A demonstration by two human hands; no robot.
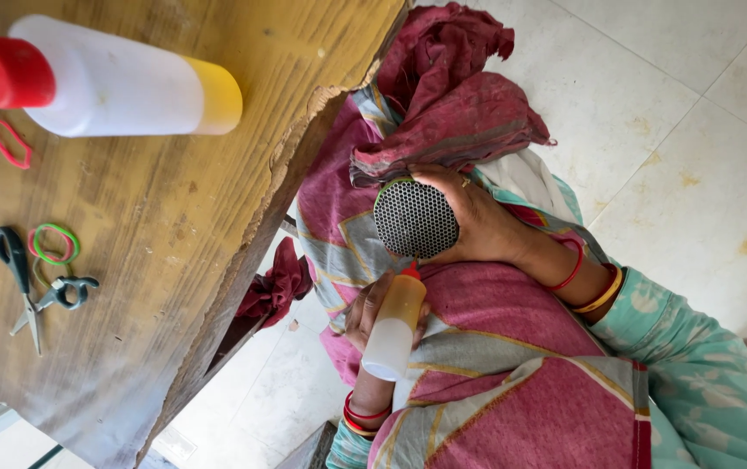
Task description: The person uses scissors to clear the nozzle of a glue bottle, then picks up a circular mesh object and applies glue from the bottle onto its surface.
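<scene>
The right hand (477, 217) grips a stiff, light-looking perforated metal disc (415, 219) by its rim, while the left hand (373, 308) clasps a soft squeeze bottle (395, 326).

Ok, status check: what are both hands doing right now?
Right hand gripping round mesh disc. Left hand holding squeeze bottle, red tip at the disc's edge. Nothing between them; maroon cloth bunched just beyond the disc.

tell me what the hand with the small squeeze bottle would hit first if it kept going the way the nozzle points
Most likely the round perforated mesh disc held by the other hand: the squeeze bottle's red nozzle already sits at its edge, though depth is unclear.
</scene>
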